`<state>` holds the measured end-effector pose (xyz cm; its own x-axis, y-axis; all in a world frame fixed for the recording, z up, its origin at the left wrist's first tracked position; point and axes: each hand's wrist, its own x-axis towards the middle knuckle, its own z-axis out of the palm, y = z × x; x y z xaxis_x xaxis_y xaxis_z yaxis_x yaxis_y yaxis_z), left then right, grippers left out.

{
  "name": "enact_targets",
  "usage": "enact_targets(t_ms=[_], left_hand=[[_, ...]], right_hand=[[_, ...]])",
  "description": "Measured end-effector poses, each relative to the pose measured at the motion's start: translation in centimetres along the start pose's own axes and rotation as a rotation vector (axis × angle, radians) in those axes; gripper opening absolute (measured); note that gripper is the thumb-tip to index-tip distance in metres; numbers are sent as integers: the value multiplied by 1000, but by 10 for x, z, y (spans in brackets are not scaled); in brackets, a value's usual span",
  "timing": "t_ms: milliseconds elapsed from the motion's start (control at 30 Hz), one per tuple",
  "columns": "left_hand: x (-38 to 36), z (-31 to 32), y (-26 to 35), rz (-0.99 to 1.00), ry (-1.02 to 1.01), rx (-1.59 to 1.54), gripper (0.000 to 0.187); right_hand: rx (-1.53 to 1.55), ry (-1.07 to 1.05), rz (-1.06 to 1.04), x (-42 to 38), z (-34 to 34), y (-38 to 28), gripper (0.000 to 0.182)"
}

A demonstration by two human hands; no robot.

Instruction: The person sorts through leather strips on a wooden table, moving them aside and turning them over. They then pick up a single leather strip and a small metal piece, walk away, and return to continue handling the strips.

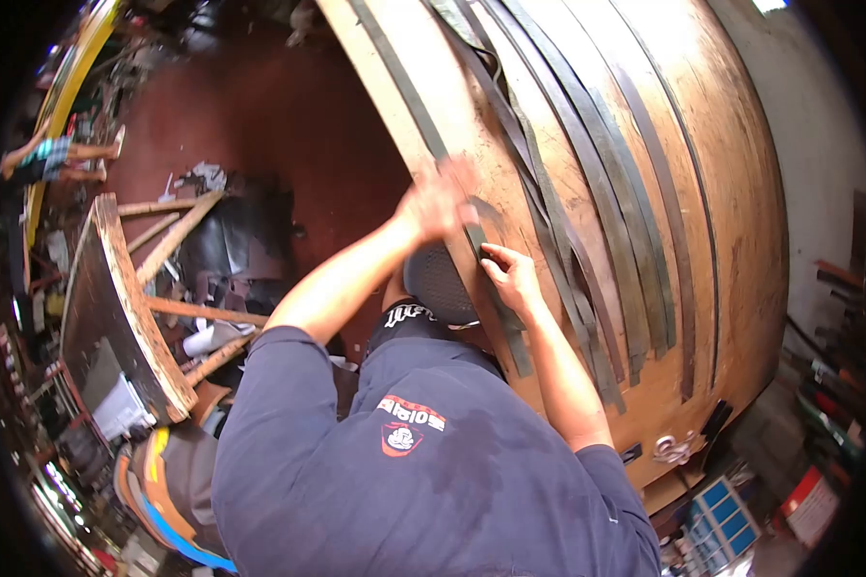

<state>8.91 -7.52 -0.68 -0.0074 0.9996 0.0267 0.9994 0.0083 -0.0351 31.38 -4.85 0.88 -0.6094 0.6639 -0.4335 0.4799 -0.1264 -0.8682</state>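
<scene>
A long dark strip (399,82), leather-like, lies along the near edge of the wooden table (755,192). My right hand (512,279) rests at this strip with thumb and fingertips closed on its edge. Just beyond, my left hand (438,199) is over the same strip, smeared by motion, so its fingers cannot be made out. Several more dark strips (597,178) run lengthwise across the tabletop to the right of my hands, some overlapping or twisted.
A dark textured round surface (443,286) shows below the table edge. Left stands a wooden frame (144,308) among scattered scraps; a person (63,159) is farther off. A metal fitting (674,448) sits at the table's end, near a blue-panelled box (722,519).
</scene>
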Motion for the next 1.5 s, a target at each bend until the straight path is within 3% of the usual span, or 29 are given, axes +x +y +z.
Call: enact_targets(t_ms=[33, 100, 233, 300, 367, 433, 500, 567, 633, 700, 767, 833, 967, 1033, 1100, 1300, 1500], left_hand=[[-25, 23, 14, 320, 312, -281, 84], [-46, 0, 32, 414, -112, -518, 87], [-20, -6, -18, 544, -229, -364, 86], [0, -5, -60, 512, -191, -336, 83], [28, -9, -110, 368, -292, -256, 81], [53, 2, -165, 243, -201, -177, 77], [73, -8, -186, 60, -114, 138, 73], [74, -3, -169, -9, -16, 45, 73], [56, -11, -102, -130, -75, 54, 78], [24, 2, -35, -231, 59, -184, 82], [2, 16, 7, -384, 17, -262, 86], [-3, 16, 13, -428, -10, -272, 86], [1, 13, 15, -434, 45, -221, 84], [2, 12, 17, -464, -23, -177, 83], [3, 8, 19, -485, -47, -162, 81], [3, 2, 21, -515, -105, -108, 80], [4, -1, 20, -527, -146, -98, 79]], right_hand=[[38, -4, -32, -1, 1, 2, 32], [-53, 37, -19, -5, -2, -8, 33], [-1, 54, 98, -7, -1, -22, 32], [-33, 9, 165, -7, -2, -27, 30], [11, 56, 176, -11, 1, -31, 30], [0, 62, 168, -9, 2, -27, 30], [7, 82, 162, -10, 3, -30, 30], [7, 91, 148, -10, 1, -33, 30], [-8, 60, 156, -12, 0, -35, 31], [39, 16, 146, -12, 0, -26, 34], [70, -47, 138, -14, -6, -20, 39], [324, -86, 105, -24, -10, -13, 51], [165, -109, 60, -48, -28, 2, 59], [78, -148, 14, -59, -39, 4, 58], [24, -187, 99, -71, -50, -3, 59], [-19, -273, -49, -76, -52, 19, 54], [32, -211, -78, -74, -44, 44, 39]])
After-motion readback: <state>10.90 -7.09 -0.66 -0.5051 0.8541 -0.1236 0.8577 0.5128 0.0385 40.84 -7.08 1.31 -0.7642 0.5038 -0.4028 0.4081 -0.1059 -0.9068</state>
